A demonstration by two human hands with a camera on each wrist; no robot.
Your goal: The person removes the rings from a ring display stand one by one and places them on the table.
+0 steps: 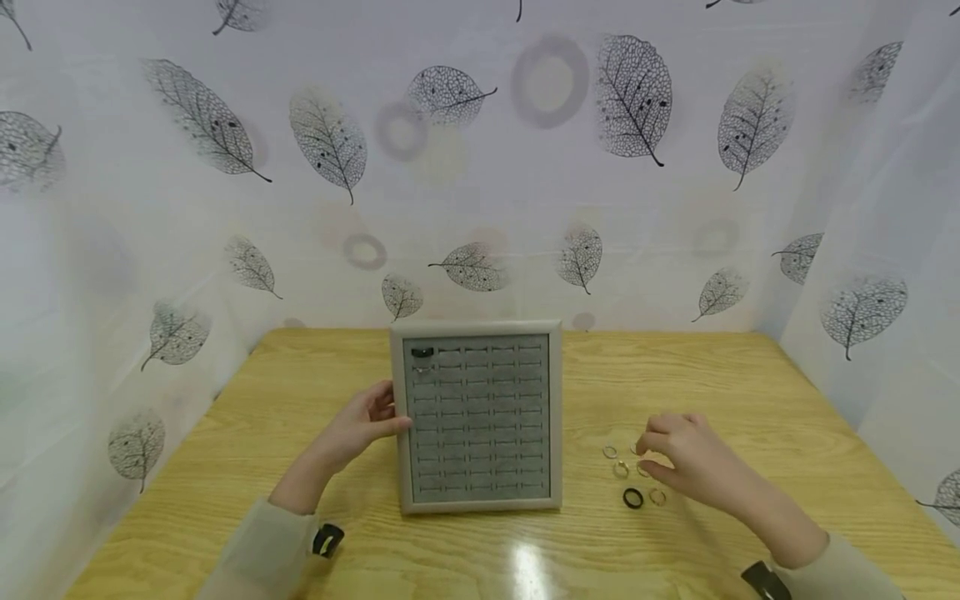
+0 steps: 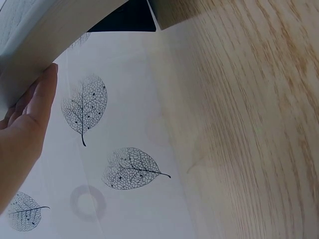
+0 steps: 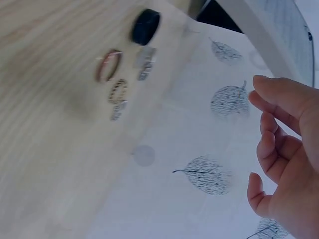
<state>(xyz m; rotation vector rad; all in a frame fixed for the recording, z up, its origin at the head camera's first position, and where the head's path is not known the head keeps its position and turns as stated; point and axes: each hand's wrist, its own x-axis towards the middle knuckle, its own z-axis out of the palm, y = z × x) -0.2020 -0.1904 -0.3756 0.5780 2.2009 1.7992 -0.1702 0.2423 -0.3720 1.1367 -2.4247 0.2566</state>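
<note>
A ring display board (image 1: 480, 425) with a pale frame and grey slotted padding stands upright on the table. In its top left slots sit a black ring (image 1: 422, 352) and, just below, a small silver ring (image 1: 422, 369). My left hand (image 1: 358, 429) grips the board's left edge, thumb on the front and fingers behind. Right of the board, my right hand (image 1: 693, 462) hovers over several loose rings, its fingers loosely bent with nothing between them. Among these are a black ring (image 3: 145, 26), a reddish gold ring (image 3: 108, 65), a gold ring (image 1: 621, 469) and a silver ring (image 1: 610, 452).
The wooden table (image 1: 315, 383) reaches back to a white curtain (image 1: 480, 183) printed with dark leaves, which also closes off both sides. Dark wrist straps (image 1: 327, 541) show at both sleeves. Behind the board, a dark support (image 2: 124, 19) shows in the left wrist view.
</note>
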